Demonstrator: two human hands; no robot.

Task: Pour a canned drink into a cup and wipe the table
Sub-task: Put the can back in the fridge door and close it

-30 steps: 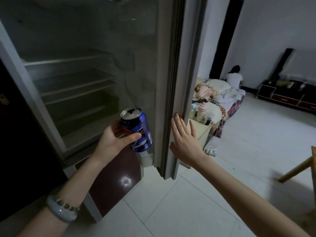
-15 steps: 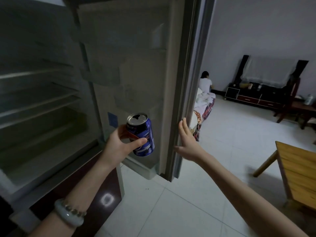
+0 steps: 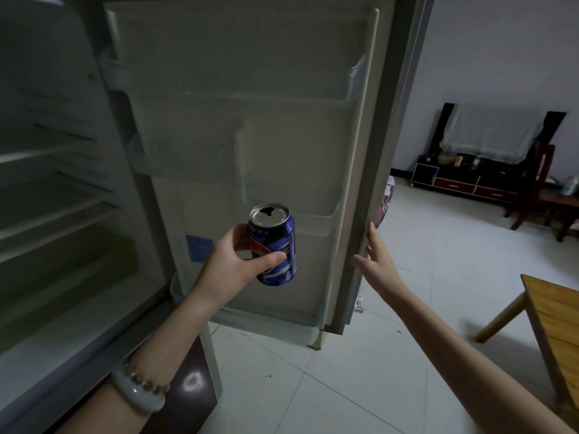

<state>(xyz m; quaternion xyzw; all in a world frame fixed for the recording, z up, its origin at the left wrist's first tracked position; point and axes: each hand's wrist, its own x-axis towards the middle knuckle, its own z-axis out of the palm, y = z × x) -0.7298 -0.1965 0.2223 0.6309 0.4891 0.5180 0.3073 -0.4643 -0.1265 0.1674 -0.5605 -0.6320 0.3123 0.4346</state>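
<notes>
A blue drink can (image 3: 277,245) with a silver top is upright in my left hand (image 3: 232,267), whose fingers wrap its side; the top shows a dark opening. It hangs in front of the inner face of the open fridge door (image 3: 250,151). My right hand (image 3: 377,255) rests flat with fingers apart against the door's outer edge. A corner of a wooden table (image 3: 554,311) shows at the right edge. No cup or cloth is in sight.
The open fridge (image 3: 62,214) with bare shelves fills the left. White tiled floor (image 3: 344,386) spreads below and to the right. A dark TV cabinet (image 3: 470,180) and dark wooden chairs (image 3: 539,195) stand by the far wall.
The view has swung right, so the door's inner face now fills the middle. My right hand slid along the door's edge. The can stays held in my left hand.
</notes>
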